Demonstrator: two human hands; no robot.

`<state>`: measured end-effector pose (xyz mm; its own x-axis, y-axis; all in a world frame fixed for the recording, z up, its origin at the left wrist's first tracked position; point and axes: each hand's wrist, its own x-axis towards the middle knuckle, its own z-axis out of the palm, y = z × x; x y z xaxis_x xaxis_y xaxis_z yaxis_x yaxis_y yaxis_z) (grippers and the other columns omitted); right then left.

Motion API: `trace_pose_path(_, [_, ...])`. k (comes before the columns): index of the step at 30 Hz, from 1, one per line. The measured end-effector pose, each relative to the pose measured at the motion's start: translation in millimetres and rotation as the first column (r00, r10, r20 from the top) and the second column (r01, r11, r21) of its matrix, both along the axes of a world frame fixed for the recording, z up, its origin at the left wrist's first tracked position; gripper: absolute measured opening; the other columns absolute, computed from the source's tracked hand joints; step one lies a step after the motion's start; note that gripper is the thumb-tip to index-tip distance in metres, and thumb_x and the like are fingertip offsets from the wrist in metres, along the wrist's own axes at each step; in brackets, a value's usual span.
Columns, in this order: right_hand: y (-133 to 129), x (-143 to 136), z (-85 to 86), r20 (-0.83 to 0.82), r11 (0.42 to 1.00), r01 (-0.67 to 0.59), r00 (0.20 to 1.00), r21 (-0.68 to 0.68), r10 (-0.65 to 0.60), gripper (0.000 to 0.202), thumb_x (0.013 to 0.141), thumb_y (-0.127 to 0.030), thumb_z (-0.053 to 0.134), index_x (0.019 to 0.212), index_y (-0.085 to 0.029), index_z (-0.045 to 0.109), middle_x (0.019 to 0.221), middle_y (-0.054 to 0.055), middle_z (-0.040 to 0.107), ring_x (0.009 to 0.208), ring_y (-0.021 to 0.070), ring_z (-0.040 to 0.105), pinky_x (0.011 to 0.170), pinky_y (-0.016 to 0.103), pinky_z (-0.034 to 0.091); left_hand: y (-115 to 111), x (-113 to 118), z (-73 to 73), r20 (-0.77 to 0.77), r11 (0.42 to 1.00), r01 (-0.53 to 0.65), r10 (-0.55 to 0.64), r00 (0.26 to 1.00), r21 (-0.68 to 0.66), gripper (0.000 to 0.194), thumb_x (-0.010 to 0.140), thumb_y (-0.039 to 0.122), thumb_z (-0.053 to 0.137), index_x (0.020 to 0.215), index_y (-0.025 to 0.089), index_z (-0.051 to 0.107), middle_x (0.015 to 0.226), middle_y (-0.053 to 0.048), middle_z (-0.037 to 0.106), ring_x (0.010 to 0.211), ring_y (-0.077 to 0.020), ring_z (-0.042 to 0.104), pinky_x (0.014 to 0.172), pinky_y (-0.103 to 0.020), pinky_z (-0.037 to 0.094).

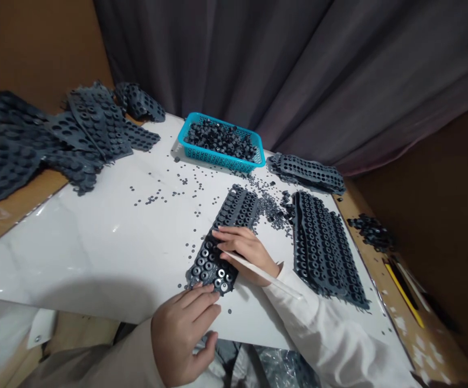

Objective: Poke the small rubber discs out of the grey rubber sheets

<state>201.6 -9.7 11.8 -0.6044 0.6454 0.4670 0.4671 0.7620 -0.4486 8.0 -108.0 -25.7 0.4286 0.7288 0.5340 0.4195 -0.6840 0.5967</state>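
Note:
A dark grey rubber sheet point(237, 207) with rows of moulded rings lies at a slant on the white table. My left hand point(187, 328) rests its fingertips on the near end of this sheet, fingers stretched out and thumb apart. Over the sheet's middle, my right hand point(245, 253) has its fingers closed around a thin white stick point(266, 276). The stick's back end points toward my right forearm; its tip is hidden by the fingers. Small dark discs point(272, 207) lie scattered beside the sheet's far right side.
A blue basket point(218, 157) full of small black rubber parts stands at the back. More ringed sheets point(325, 248) are stacked at right, with another pile point(307, 172) behind. Punched sheets point(92, 121) heap at the left. A yellow cutter point(404, 293) lies at the right edge.

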Motion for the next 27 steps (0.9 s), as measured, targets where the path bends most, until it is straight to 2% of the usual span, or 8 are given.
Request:
trace_pose_path(3, [-4.3, 0.1, -2.3, 0.020, 0.997, -0.049, 0.999, -0.059, 0.051, 0.011, 0.089, -0.026, 0.054, 0.094, -0.018, 0.060, 0.114, 0.010, 0.067, 0.117, 0.0198, 0.055, 0.092, 0.037, 0.047, 0.5, 0.7, 1.0, 0.005, 1.000, -0.019, 0.019, 1.000, 0.000, 0.028, 0.071, 0.016, 0.046, 0.093, 0.017, 0.063, 0.098, -0.007, 0.069, 0.097, -0.0246, 0.062, 0.087, -0.041, 0.051])
trace_pose_path(6, [-5.2, -0.5, -6.6, 0.046, 0.998, -0.042, 0.998, -0.056, 0.045, 0.011, 0.089, -0.027, 0.054, 0.093, -0.018, 0.061, 0.112, 0.010, 0.068, 0.115, 0.0202, 0.056, 0.091, 0.036, 0.046, 1.0, 0.5, 2.5, -0.008, 1.000, -0.012, 0.012, 1.000, 0.008, 0.028, 0.070, 0.015, 0.047, 0.093, 0.017, 0.063, 0.098, -0.007, 0.069, 0.096, -0.0244, 0.063, 0.086, -0.040, 0.052])
trace_pose_path(13, [4.6, -1.3, -11.4, 0.162, 0.995, -0.031, 0.987, 0.091, 0.016, 0.009, 0.090, -0.024, 0.054, 0.093, -0.019, 0.060, 0.109, 0.008, 0.070, 0.110, 0.0167, 0.059, 0.085, 0.031, 0.046, 0.6, -1.1, 2.6, -0.004, 1.000, 0.001, -0.001, 1.000, 0.014, 0.029, 0.070, 0.015, 0.047, 0.094, 0.017, 0.063, 0.099, -0.008, 0.069, 0.095, -0.0245, 0.062, 0.086, -0.041, 0.052])
trace_pose_path(15, [8.0, -1.4, -10.2, 0.129, 0.994, 0.009, 0.991, 0.105, -0.023, 0.008, 0.090, -0.023, 0.053, 0.093, -0.020, 0.060, 0.110, 0.008, 0.069, 0.107, 0.0165, 0.061, 0.085, 0.032, 0.046, 1.3, -1.5, 3.5, -0.004, 1.000, 0.007, -0.007, 1.000, 0.019, 0.028, 0.070, 0.015, 0.047, 0.093, 0.017, 0.063, 0.099, -0.008, 0.069, 0.095, -0.0244, 0.062, 0.086, -0.041, 0.052])
trace_pose_path(18, [10.3, -0.5, -7.5, 0.009, 0.995, 0.090, 0.996, 0.032, -0.090, 0.008, 0.091, -0.024, 0.052, 0.094, -0.020, 0.059, 0.110, 0.008, 0.069, 0.107, 0.0170, 0.061, 0.088, 0.034, 0.046, 2.3, -2.0, 4.9, -0.009, 1.000, 0.014, -0.013, 1.000, 0.024, 0.028, 0.070, 0.015, 0.047, 0.093, 0.016, 0.063, 0.098, -0.008, 0.069, 0.095, -0.0245, 0.063, 0.085, -0.041, 0.053])
trace_pose_path(20, [9.6, 0.7, -6.3, -0.032, 0.995, 0.090, 0.995, -0.041, -0.091, 0.010, 0.091, -0.027, 0.052, 0.094, -0.021, 0.059, 0.110, 0.008, 0.069, 0.110, 0.0178, 0.059, 0.091, 0.036, 0.045, 2.5, -2.0, 5.1, -0.017, 1.000, 0.016, -0.015, 1.000, 0.022, 0.028, 0.070, 0.015, 0.048, 0.093, 0.016, 0.063, 0.098, -0.008, 0.069, 0.095, -0.0244, 0.063, 0.085, -0.041, 0.053])
trace_pose_path(23, [6.8, 2.7, -6.3, -0.022, 0.993, 0.047, 0.999, -0.105, -0.049, 0.011, 0.090, -0.029, 0.053, 0.095, -0.021, 0.059, 0.110, 0.009, 0.069, 0.114, 0.0185, 0.057, 0.094, 0.037, 0.045, 2.7, -1.0, 4.8, -0.006, 1.000, -0.004, 0.004, 1.000, 0.026, 0.027, 0.071, 0.015, 0.047, 0.092, 0.017, 0.064, 0.097, -0.008, 0.069, 0.094, -0.0240, 0.063, 0.086, -0.039, 0.053])
trace_pose_path(27, [4.5, 3.8, -8.2, 0.026, 0.992, 0.038, 0.999, -0.120, -0.036, 0.011, 0.089, -0.029, 0.055, 0.094, -0.020, 0.060, 0.109, 0.008, 0.069, 0.114, 0.0187, 0.057, 0.094, 0.037, 0.044, 3.1, -0.3, 5.6, -0.005, 1.000, -0.005, 0.006, 1.000, 0.031, 0.027, 0.071, 0.015, 0.047, 0.092, 0.017, 0.064, 0.096, -0.008, 0.069, 0.094, -0.0235, 0.063, 0.086, -0.038, 0.053])
